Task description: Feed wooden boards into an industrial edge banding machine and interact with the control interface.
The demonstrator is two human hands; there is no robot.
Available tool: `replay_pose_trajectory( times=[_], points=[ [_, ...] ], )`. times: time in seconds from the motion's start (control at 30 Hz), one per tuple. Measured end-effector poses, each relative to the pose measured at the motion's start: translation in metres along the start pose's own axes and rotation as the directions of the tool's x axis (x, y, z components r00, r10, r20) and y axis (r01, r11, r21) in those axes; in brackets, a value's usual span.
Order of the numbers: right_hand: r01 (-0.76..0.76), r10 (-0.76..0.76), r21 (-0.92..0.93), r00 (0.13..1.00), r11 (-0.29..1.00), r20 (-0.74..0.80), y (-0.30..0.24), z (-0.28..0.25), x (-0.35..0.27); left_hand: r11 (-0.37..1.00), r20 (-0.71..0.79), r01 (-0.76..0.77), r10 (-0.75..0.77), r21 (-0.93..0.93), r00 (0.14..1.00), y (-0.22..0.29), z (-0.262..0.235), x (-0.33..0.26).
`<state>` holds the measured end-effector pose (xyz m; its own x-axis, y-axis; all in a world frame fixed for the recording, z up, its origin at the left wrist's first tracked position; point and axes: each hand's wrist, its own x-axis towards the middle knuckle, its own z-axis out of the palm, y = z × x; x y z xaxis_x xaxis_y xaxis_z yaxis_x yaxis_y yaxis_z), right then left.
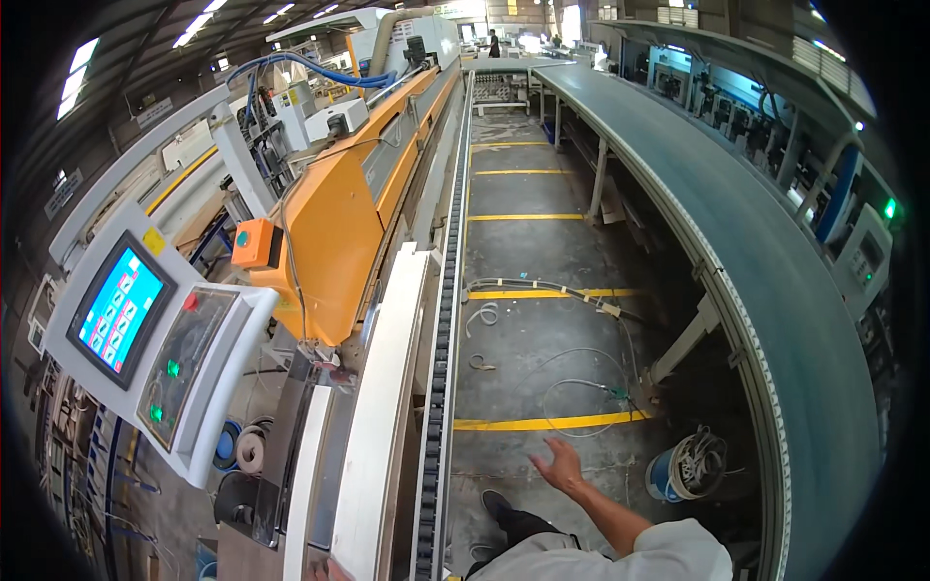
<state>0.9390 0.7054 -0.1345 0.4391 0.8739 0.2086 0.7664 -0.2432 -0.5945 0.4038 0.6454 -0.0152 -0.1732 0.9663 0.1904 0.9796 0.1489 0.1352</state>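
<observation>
My right hand (560, 466) hangs over the floor, its fingers spread and nothing in them. At the lower edge of the picture, only a small part of my left hand (332, 571) shows, at the near end of a long white board (380, 387). Its grip is cut off from view. That board lies lengthwise beside a black roller track (435, 455). A narrower white strip (308, 474) runs parallel to its left.
On the left stand a control panel with a lit screen (124, 305) and an orange-covered machine (334, 232). A green conveyor belt (717, 213) curves along the right. A bucket of scraps (668, 474) and loose cables (581, 382) are on the yellow-striped floor (523, 339).
</observation>
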Motion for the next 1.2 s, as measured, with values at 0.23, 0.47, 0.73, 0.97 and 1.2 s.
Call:
replay_pose_trajectory(
  times=[0.23, 0.47, 0.73, 0.97, 1.2],
  points=[
    [-0.089, 0.073, 0.068, 0.974, 0.994, 0.215, 0.038, -0.016, -0.063, 0.993, -0.357, 0.09, -0.111, -0.076, 0.927, 0.049, 0.007, -0.004],
    [0.103, -0.15, 0.138, 0.904, 0.985, 0.401, 0.03, -0.018, -0.037, 0.921, -0.183, 0.376, -0.354, 0.102, 0.917, 0.088, -0.008, -0.008],
    [0.104, -0.118, 0.057, 0.814, 0.993, 0.569, 0.151, -0.068, 0.032, 0.908, -0.236, 0.414, -0.418, -0.069, 0.877, 0.116, 0.068, 0.014],
    [0.137, -0.041, -0.135, 0.834, 0.981, 0.55, 0.223, -0.107, 0.099, 0.941, -0.083, 0.338, -0.336, 0.01, 0.938, 0.183, 0.073, 0.026],
    [0.04, 0.015, -0.133, 0.919, 0.99, 0.394, 0.197, -0.067, 0.118, 0.998, -0.164, 0.059, -0.061, -0.018, 0.985, 0.242, 0.077, 0.049]
  ],
)
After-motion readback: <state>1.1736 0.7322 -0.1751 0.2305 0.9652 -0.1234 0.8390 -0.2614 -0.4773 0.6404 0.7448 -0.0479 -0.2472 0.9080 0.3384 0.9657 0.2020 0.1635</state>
